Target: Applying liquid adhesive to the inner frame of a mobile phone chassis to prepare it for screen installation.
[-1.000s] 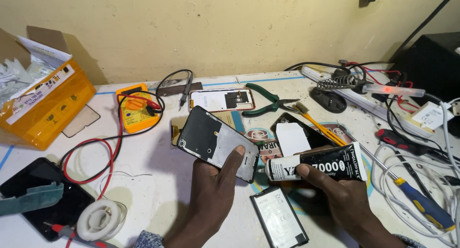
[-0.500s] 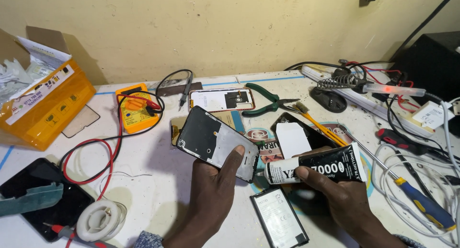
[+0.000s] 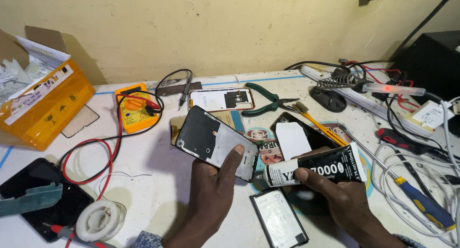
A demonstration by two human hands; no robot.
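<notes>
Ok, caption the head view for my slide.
Left hand holds a phone frame, right hand a black glue tube, over a cluttered repair bench.

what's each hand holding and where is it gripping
Left hand holds the phone frame by its lower edge; right hand grips the glue tube around its middle.

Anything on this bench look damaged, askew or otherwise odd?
Nothing spilled. The phone frame in the left hand is stripped, its inner plate bare and scuffed. The right hand holds a black glue tube. A loose battery lies on the table, and tangled cables crowd the right side.
</notes>
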